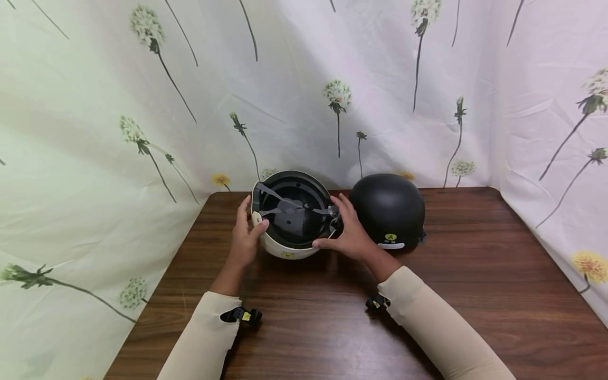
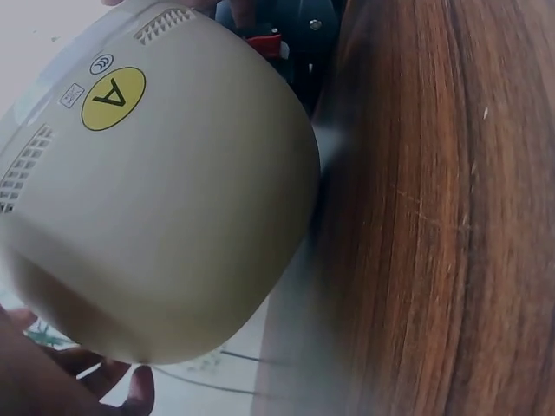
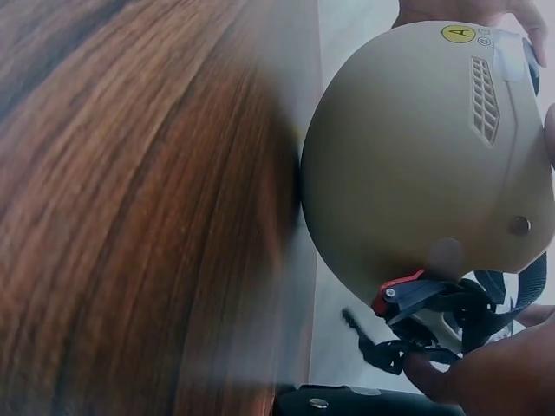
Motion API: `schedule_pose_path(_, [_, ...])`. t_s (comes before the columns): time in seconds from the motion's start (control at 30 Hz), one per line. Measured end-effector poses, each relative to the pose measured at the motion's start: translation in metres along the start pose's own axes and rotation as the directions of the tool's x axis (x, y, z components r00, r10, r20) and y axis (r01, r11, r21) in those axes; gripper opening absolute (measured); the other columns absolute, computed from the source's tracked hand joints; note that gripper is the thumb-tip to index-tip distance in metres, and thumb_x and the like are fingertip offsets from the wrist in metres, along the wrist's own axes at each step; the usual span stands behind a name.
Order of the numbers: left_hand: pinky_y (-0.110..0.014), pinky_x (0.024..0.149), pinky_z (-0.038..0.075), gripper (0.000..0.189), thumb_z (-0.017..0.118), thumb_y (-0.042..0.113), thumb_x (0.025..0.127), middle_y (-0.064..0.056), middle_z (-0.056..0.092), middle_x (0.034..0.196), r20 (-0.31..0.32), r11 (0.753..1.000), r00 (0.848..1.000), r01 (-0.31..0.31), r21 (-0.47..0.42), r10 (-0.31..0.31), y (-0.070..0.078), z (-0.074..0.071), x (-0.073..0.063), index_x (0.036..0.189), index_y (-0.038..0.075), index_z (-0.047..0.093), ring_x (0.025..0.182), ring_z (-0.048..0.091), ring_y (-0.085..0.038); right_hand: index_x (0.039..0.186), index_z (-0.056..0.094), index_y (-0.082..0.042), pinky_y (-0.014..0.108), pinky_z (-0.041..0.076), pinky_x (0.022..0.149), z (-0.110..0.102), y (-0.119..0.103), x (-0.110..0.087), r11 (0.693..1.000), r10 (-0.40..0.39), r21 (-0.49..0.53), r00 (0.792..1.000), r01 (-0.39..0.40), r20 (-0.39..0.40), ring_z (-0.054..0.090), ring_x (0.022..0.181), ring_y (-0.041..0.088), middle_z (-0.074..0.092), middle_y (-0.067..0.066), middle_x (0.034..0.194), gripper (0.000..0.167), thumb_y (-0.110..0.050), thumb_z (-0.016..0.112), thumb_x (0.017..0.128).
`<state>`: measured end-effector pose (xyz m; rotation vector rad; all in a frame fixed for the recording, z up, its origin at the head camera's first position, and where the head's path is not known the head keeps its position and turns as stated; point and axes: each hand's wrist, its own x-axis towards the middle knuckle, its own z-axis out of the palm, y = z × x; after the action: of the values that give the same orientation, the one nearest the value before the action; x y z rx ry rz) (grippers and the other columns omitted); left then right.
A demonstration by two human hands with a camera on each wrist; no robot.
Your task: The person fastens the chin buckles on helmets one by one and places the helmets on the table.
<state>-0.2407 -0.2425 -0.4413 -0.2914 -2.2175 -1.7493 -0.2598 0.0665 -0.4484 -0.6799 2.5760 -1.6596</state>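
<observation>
The left hand's grip [image 1: 244,240] and the right hand's grip [image 1: 350,229] hold opposite sides of the cream helmet [image 3: 416,156], thumbs at its rim. It is upturned near the worktop's [image 1: 294,316] far edge, left of that edge's middle, grey straps [image 1: 280,196] crossing its hollow. Towards the far right corner sits a black helmet [image 1: 387,211], crown up; flowered cloth [image 1: 294,105] hangs behind.

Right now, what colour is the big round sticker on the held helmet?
The sticker is yellow, best seen in the left wrist view.
</observation>
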Motion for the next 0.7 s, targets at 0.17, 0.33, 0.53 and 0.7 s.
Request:
schedule_pose_path(0.17, [-0.010,0.113,0.036,0.077,0.056,0.017,0.103,-0.020,0.031,0.177,0.035,0.996,0.995,-0.090,-0.027,0.091,-0.006,-0.001,0.002,0.173,0.006,0.025,0.157,0.036,-0.035,0.175,0.022,-0.019,0.078,0.019,0.129,0.000,0.002,0.000,0.999,-0.008,0.046,1.000,0.009,-0.021,0.004,0.172,0.041,0.003,0.013,0.185,0.133,-0.070,0.093,0.075])
schedule_pose_path(0.33, [-0.011,0.110,0.038,0.075,0.051,0.011,0.101,-0.025,0.033,0.174,0.027,0.993,0.996,-0.084,-0.080,0.086,-0.010,0.000,0.002,0.172,0.001,0.027,0.153,0.038,-0.037,0.177,0.013,-0.023,0.069,0.020,0.133,-0.002,-0.001,-0.002,0.996,0.008,0.092,1.000,-0.006,-0.030,0.013,0.172,0.034,0.009,0.009,0.185,0.134,-0.059,0.096,0.078])
schedule_pose_path(0.53, [-0.012,0.109,0.040,0.074,0.047,0.007,0.101,-0.023,0.033,0.175,0.015,0.985,1.000,-0.015,-0.174,0.018,-0.012,-0.001,0.002,0.172,0.002,0.026,0.148,0.043,-0.029,0.177,0.005,-0.020,0.063,0.019,0.136,-0.006,0.000,-0.003,0.991,0.007,0.133,0.999,-0.002,-0.039,0.017,0.171,0.030,0.013,0.009,0.185,0.138,-0.049,0.098,0.079])
schedule_pose_path(0.7, [-0.013,0.104,0.045,0.075,0.045,0.009,0.101,-0.027,0.033,0.173,0.016,0.979,0.999,0.030,-0.202,-0.028,-0.015,-0.004,0.003,0.172,0.002,0.023,0.131,0.054,-0.008,0.177,0.008,-0.020,0.062,0.021,0.135,-0.006,0.000,-0.003,0.991,0.006,0.137,1.000,-0.002,-0.028,0.020,0.170,0.031,0.017,0.009,0.184,0.137,-0.048,0.099,0.079])
